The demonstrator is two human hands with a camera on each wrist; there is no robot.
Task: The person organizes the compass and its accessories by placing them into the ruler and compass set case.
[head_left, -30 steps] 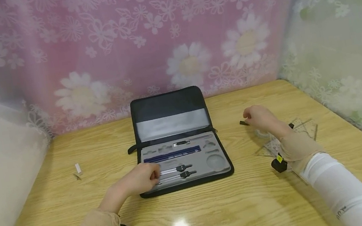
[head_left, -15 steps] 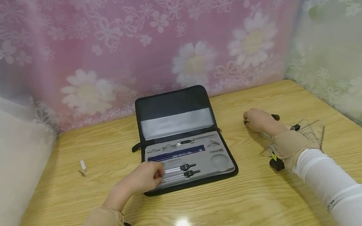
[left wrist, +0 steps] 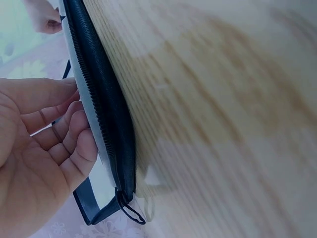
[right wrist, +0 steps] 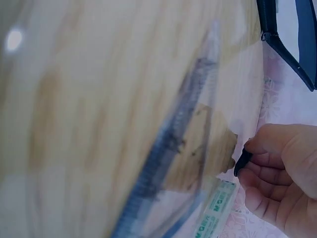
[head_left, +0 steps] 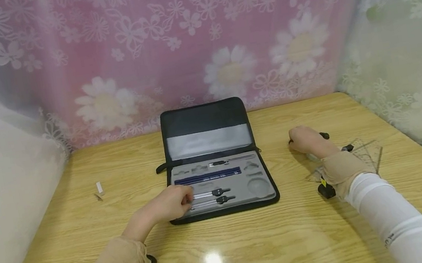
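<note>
My left hand is at the left end of two compasses lying in the open zip case. Its thumb and curled fingers pinch the leg ends of the upper compass; the lower compass lies beside it. In the left wrist view, those fingertips meet the tray's edge, and the grip is partly hidden. To the right of the case, my right hand is low over the table. In the right wrist view, its thumb and finger pinch a small black piece, too small to identify.
Blue pencils and a slim metal tool lie in the tray, above a round recess. Clear set squares lie beneath and beside my right forearm. A small white piece and a tiny metal bit are at left.
My right hand has closed on the small black piece beside its fingertips. My left hand keeps its place at the compass ends. The whole head view has shifted slightly.
</note>
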